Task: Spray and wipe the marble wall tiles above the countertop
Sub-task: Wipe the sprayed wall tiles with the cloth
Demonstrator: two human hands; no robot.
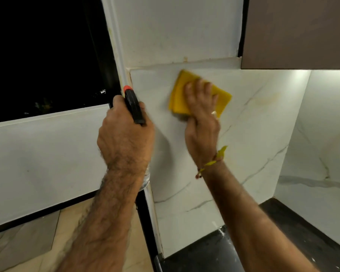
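Note:
A white marble wall tile (pixel 249 122) with grey and yellowish veins rises above the black countertop (pixel 208 252). My right hand (pixel 201 112) presses a folded yellow cloth (pixel 180 91) flat against the upper part of that tile, fingers spread over it. My left hand (pixel 124 138) is closed around a spray bottle (pixel 134 107) with a black head and orange nozzle, held upright by the tile's left edge. The clear bottle body mostly hides behind my wrist.
A brown upper cabinet (pixel 298 32) hangs at the top right, lit underneath. A dark window (pixel 45 52) fills the upper left, above a white ledge (pixel 43 154). The beige veined floor (pixel 53 242) lies at the lower left. A second marble wall (pixel 326 138) meets the corner on the right.

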